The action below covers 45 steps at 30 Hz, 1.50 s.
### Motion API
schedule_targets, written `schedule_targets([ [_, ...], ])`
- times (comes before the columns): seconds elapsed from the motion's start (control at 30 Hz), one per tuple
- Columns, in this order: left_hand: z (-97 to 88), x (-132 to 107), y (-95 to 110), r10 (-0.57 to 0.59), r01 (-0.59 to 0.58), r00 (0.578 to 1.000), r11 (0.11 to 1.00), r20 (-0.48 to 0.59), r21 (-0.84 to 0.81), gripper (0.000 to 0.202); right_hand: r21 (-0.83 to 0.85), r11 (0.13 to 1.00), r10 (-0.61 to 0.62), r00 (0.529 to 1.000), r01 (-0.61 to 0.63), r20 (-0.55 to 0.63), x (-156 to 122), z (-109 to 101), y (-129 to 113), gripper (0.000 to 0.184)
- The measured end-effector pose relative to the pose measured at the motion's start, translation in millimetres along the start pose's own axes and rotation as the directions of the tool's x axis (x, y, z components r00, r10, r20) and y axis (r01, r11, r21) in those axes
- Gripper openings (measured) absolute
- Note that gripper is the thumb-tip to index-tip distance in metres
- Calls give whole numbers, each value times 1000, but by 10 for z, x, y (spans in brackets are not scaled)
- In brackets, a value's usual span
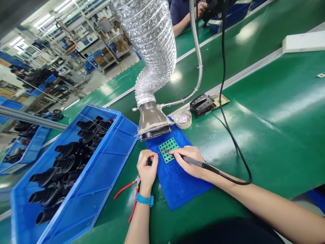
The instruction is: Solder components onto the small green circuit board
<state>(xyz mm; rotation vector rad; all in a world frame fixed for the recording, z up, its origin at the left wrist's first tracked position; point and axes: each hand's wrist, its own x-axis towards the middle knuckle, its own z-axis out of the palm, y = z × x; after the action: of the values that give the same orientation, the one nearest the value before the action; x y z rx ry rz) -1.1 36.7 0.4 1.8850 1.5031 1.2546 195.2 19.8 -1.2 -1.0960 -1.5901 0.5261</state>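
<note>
A green circuit board (pixel 169 144) with rows of dark round spots lies on a blue cloth (pixel 175 191). My right hand (pixel 192 154) is closed around a soldering iron (pixel 197 162), whose tip is over the board's left half. At the board's left edge, my left hand (pixel 147 169) pinches a thin strand of solder wire (pixel 159 152) that points toward the iron's tip. A blue band (pixel 144 200) circles my left wrist. Red-handled pliers (pixel 137 183) lie on the table just left of that wrist, their jaws partly hidden by it.
A fume hood (pixel 152 118) on a silver duct (pixel 157 44) hangs just beyond the board. Left stands a blue bin (pixel 101 179) of black plastic parts (pixel 68 159). A round tin (pixel 182 118) and a black holder (pixel 203 104) sit behind. Across the bench, a person's arm (pixel 182 25) shows.
</note>
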Motion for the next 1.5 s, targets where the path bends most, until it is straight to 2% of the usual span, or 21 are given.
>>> schedule_targets([
  [0.37, 4, -1, 12, 10, -10, 1000, 1000, -6, 3, 14, 3, 999, 40, 999, -40, 24, -3, 2, 6, 26],
  [0.67, 14, -13, -13, 13, -15, 999, 999, 45, 46, 13, 17, 997, 70, 997, -70, 43, 0, -3, 2, 26],
  [0.9, 8, -7, 1, 27, -28, 999, 999, 23, 38, 13, 6, 999, 47, 999, -47, 2, -11, -15, 0, 28],
  [1.2, 25, -19, 5, 26, -30, 998, 998, 54, 59, 13, 16, 999, 42, 999, -42, 22, -5, -14, -5, 27],
  [1.27, 17, -14, 6, 40, -42, 998, 997, 38, 67, 13, 15, 999, 45, 999, -45, 10, 2, -36, -18, 27],
  [1.37, -20, -13, 20, 77, -71, 996, 992, -53, 100, 11, 30, 999, 38, 999, -37, -29, 20, -87, -59, 26],
  [1.43, -53, -32, 66, 145, -124, 981, 979, -125, 159, 7, 30, 999, 25, 999, -23, -47, 26, -119, -94, 26],
  [1.5, -76, -75, 163, 247, -212, 960, 949, -132, 231, 6, 2, 1000, -6, 999, 6, -41, 18, -138, -126, 25],
])
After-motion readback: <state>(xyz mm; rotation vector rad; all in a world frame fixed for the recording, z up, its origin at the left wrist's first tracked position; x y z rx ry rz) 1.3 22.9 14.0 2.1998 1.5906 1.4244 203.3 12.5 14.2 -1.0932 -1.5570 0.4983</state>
